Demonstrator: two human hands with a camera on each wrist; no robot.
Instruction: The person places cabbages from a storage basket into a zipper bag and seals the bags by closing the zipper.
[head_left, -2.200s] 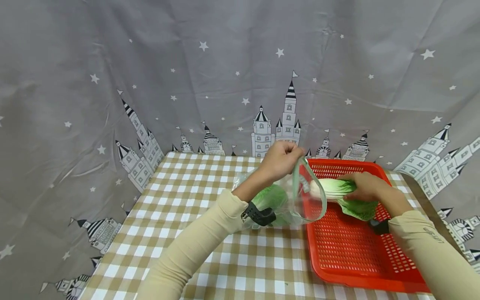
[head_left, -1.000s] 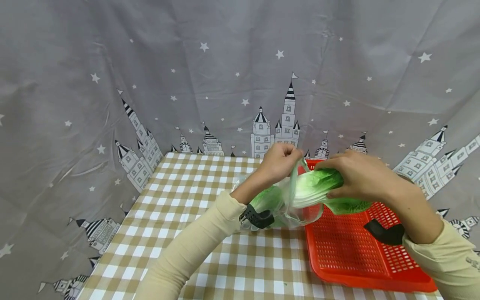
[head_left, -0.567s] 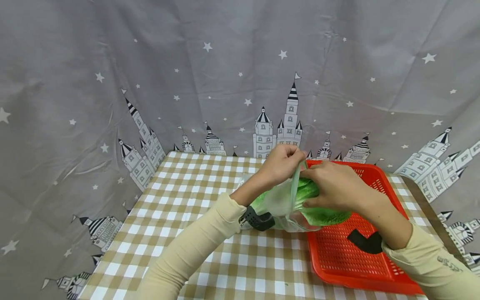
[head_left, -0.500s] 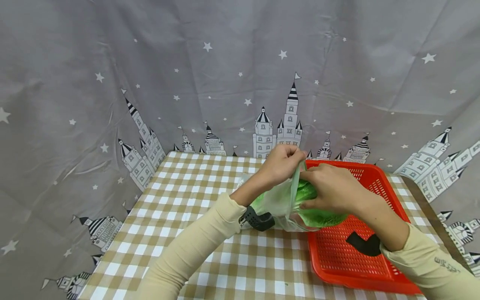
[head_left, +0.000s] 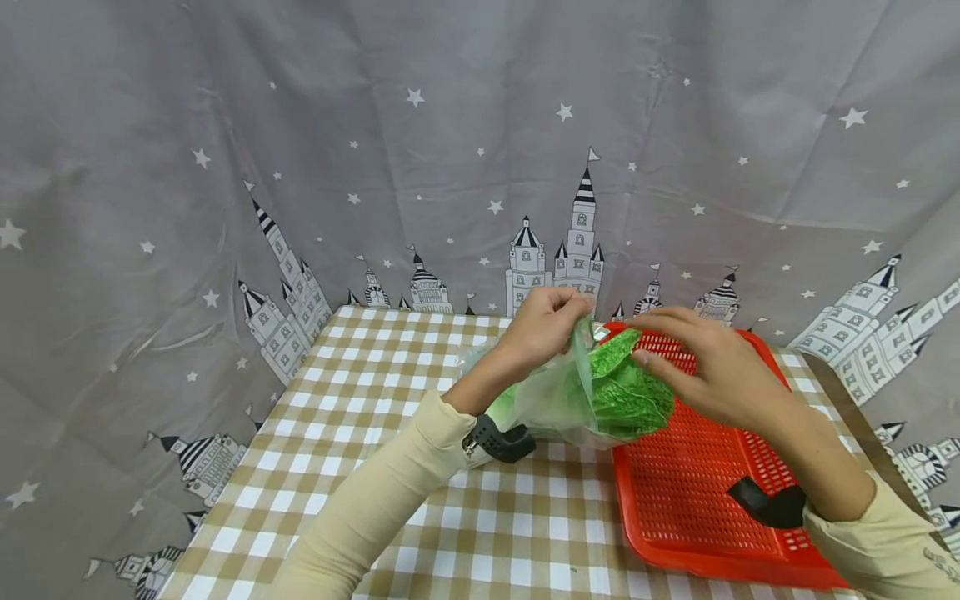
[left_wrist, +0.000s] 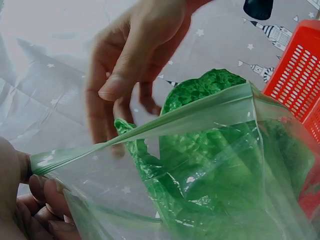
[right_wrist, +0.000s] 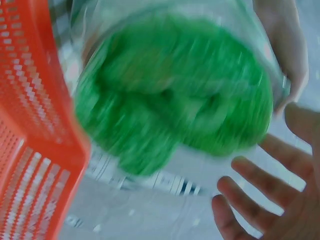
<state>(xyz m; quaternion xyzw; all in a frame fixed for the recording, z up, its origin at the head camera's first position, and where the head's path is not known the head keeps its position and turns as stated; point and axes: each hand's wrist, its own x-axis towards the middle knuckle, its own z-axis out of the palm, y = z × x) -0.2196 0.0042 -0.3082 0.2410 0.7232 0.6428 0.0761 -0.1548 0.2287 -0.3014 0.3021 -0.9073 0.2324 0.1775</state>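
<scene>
In the head view my left hand (head_left: 542,332) pinches the upper edge of a clear zip bag (head_left: 551,402) and holds its mouth up. A Chinese cabbage (head_left: 632,398) lies mostly inside, its crinkled green leaf end sticking out of the mouth toward the right. My right hand (head_left: 723,371), fingers loosely spread, is just off those leaves and holds nothing. The left wrist view shows the bag's green zip strip (left_wrist: 200,116) stretched across the cabbage (left_wrist: 200,175). Motion blurs the cabbage (right_wrist: 175,95) in the right wrist view. My left forearm partly hides the bag.
A red perforated basket (head_left: 628,521) stands on the right of the table, under my right forearm, its left rim by the bag mouth. A brown-and-white checked cloth (head_left: 517,533) covers the table. Behind hangs a grey curtain (head_left: 450,167) with castles and stars.
My right hand brought the cabbage from above the basket leftward into the bag, then let go and drew back right. My left hand kept its pinch, shifting slightly left with the bag edge.
</scene>
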